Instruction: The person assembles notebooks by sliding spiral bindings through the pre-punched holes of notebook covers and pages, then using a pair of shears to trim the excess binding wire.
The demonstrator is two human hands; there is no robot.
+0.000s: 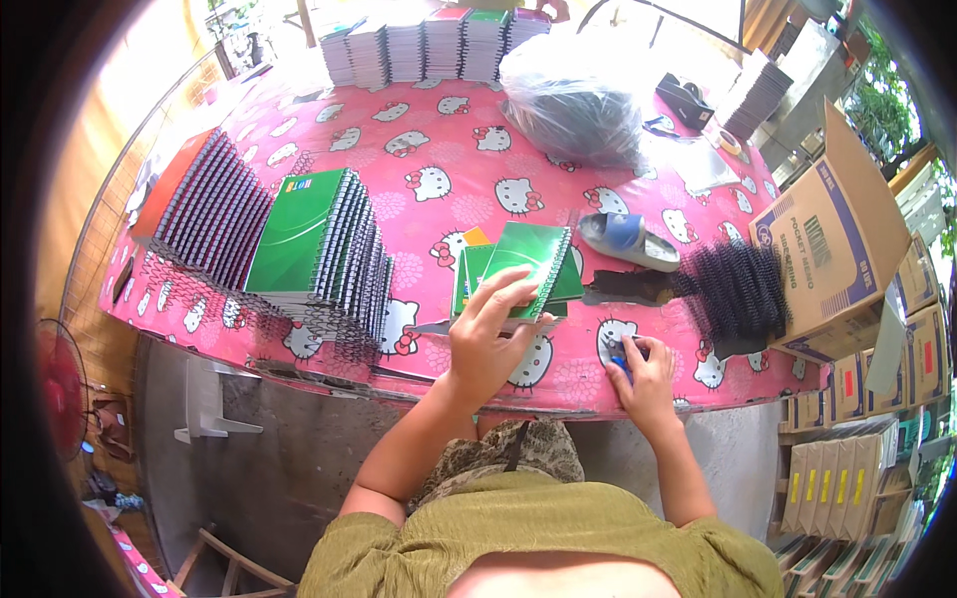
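The L hand [488, 334] has its grip on the green notebook [528, 254], w/ fingers over the near left part of the cover and the thumb at the near edge. This notebook is approx. in the middle of the tabletop's [563, 384] near half, on top of a small pile of green notebooks [471, 267]. Its long axis goes away from the person, and the far end leans a bit to the right; the wire spiral [554, 274] runs along the right long edge, cover up. I can't tell if its near end is lifted. The R hand [643, 379] is nr. the table edge, its grip closed around a small blue object [622, 363]; the fingers hide most of it, so exact kind & direction are unclear. Beyond the R hand is a blue-grey slipper [628, 240], w/ loose black coils [738, 294] to the right, beside a cardboard box [837, 249]. A tall stack of green notebooks [299, 234] stands on the left.
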